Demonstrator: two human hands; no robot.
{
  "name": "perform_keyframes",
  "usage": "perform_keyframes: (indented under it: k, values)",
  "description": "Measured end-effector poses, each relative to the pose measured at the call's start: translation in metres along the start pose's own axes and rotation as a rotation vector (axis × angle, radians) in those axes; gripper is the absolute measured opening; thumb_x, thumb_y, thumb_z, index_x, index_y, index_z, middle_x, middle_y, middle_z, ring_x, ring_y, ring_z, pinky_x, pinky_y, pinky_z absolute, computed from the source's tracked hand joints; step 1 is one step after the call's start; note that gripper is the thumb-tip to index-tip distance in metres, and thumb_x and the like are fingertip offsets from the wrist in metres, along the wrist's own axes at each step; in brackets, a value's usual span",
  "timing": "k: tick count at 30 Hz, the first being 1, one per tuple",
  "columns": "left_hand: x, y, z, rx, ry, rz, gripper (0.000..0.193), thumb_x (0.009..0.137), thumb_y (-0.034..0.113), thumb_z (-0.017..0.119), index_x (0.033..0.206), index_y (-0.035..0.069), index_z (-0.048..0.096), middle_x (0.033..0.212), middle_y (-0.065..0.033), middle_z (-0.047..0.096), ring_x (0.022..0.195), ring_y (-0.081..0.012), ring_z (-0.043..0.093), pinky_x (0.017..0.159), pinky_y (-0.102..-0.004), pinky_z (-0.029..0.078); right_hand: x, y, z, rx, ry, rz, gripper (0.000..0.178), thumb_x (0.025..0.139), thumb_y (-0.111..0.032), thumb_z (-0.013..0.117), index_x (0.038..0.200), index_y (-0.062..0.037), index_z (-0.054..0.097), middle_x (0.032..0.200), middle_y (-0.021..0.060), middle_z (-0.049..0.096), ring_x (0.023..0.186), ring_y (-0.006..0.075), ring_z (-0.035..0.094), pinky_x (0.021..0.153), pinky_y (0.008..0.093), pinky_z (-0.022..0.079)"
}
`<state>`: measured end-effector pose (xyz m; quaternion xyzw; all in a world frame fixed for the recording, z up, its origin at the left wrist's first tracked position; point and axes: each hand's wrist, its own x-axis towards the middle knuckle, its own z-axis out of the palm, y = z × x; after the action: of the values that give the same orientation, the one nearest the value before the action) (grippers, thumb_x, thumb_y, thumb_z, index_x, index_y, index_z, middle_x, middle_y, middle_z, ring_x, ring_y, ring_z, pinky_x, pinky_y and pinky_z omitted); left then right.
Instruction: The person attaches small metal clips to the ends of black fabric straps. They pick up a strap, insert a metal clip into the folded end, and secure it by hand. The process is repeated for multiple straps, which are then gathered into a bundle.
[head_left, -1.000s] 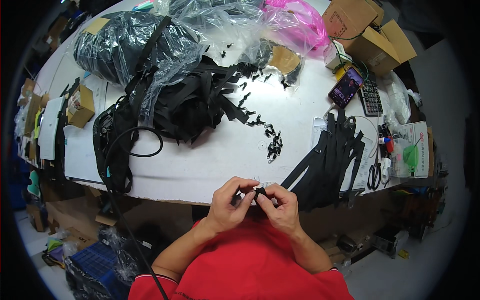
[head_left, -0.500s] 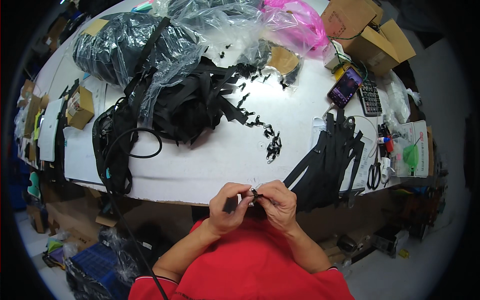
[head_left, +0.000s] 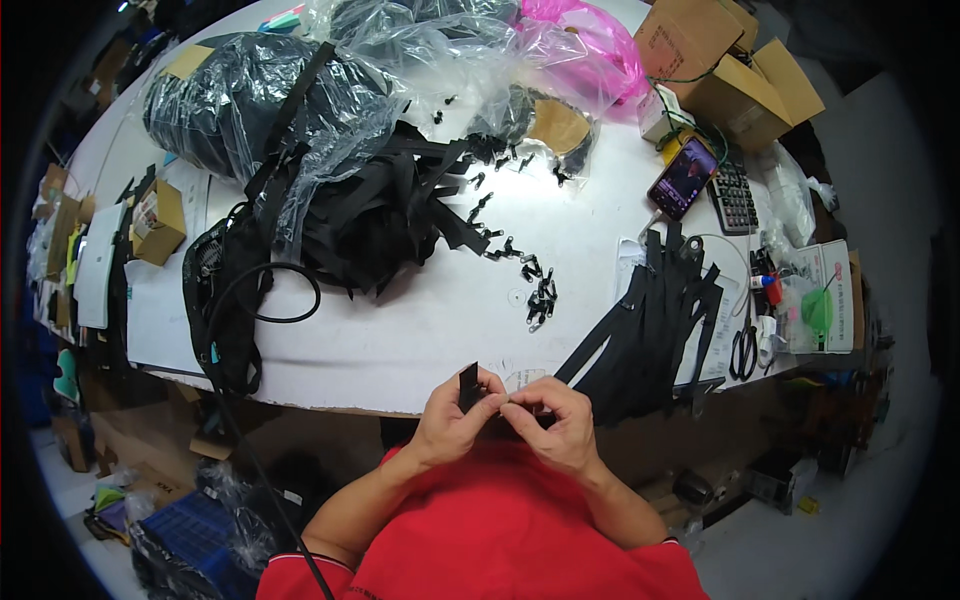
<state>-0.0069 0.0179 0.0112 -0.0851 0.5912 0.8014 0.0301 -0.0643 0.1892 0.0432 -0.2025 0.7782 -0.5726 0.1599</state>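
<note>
Just past the table's front edge, my left hand (head_left: 452, 417) and my right hand (head_left: 556, 422) meet fingertip to fingertip. A black zipper strip (head_left: 468, 386) is pinched in my left hand, its end standing up beside the index finger. My right thumb and fingers are closed at the meeting point, with a dark bit showing in their curl; they hide what exactly they grip. Beyond the hands lies a scatter of small black zipper sliders (head_left: 541, 300). To the right, more black zipper strips (head_left: 640, 330) fan out and hang over the table edge.
A large heap of black strips (head_left: 370, 225) covers the left middle, beside plastic-wrapped bundles (head_left: 225, 105). A black cable (head_left: 232, 405) crosses the front edge. At right are a lit phone (head_left: 686, 178), a calculator (head_left: 735, 200), scissors (head_left: 743, 352) and cardboard boxes (head_left: 745, 95).
The strip's end now stands up from my left hand, where before a dark piece showed between both hands' fingertips. My fingertips have come together; the view has shifted slightly.
</note>
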Motion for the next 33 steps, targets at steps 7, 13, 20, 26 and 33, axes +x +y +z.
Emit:
perform_keyframes:
  k: [7, 13, 20, 26, 33]
  values:
    - [0.014, -0.004, -0.014, -0.645, -0.18, -0.341, 0.027, 0.105, 0.017, 0.054, 0.125, -0.001, 0.055, 0.088, -0.0011, 0.057, 0.079, -0.007, 0.053, 0.069, -0.0245, 0.044, -0.014, 0.006, -0.001, -0.136, -0.076, 0.117, 0.023, 0.088, -0.015, 0.075, 0.077, -0.0003, 0.062, 0.067, 0.0112, 0.059, 0.056, 0.0211, 0.06, 0.053, 0.0348, 0.045]
    - [0.013, 0.014, -0.007, -0.667, -0.258, -0.379, 0.046, 0.109, 0.022, 0.041, 0.144, -0.007, 0.034, 0.112, -0.0215, 0.067, 0.092, -0.0274, 0.069, 0.083, -0.0409, 0.058, 0.048, 0.001, -0.117, -1.121, 0.511, -0.118, 0.028, 0.089, -0.014, 0.07, 0.109, 0.0037, 0.062, 0.102, 0.0198, 0.064, 0.092, 0.0367, 0.062, 0.079, 0.0432, 0.048]
    - [0.012, 0.007, -0.007, -0.428, -0.471, -0.418, 0.042, 0.109, 0.035, 0.042, 0.127, -0.001, 0.053, 0.1, -0.0155, 0.069, 0.068, -0.0122, 0.055, 0.068, -0.0313, 0.053, 0.033, -0.006, -0.033, 0.032, -0.235, -0.076, 0.017, 0.088, -0.003, 0.071, 0.105, -0.0006, 0.071, 0.105, 0.0118, 0.068, 0.091, 0.0212, 0.068, 0.078, 0.0306, 0.054]
    - [0.002, -0.004, -0.003, -0.193, 0.108, -0.174, 0.016, 0.107, 0.021, 0.049, 0.106, 0.006, 0.055, 0.076, 0.0018, 0.048, 0.064, -0.0058, 0.038, 0.057, -0.0225, 0.034, 0.022, 0.005, -0.009, 0.357, -0.046, 0.099, 0.024, 0.097, -0.004, 0.063, 0.12, 0.0009, 0.064, 0.114, 0.0101, 0.064, 0.1, 0.0146, 0.063, 0.086, 0.0287, 0.052]
    - [-0.002, -0.001, 0.013, 0.073, 0.175, 0.018, 0.014, 0.102, 0.014, 0.056, 0.102, 0.001, 0.059, 0.077, 0.0025, 0.054, 0.071, -0.0051, 0.044, 0.062, -0.0239, 0.038, 0.01, 0.002, 0.007, 0.578, 0.076, 0.216, 0.029, 0.093, 0.001, 0.069, 0.121, 0.0023, 0.06, 0.105, 0.0056, 0.066, 0.098, 0.0088, 0.062, 0.086, 0.0243, 0.051]
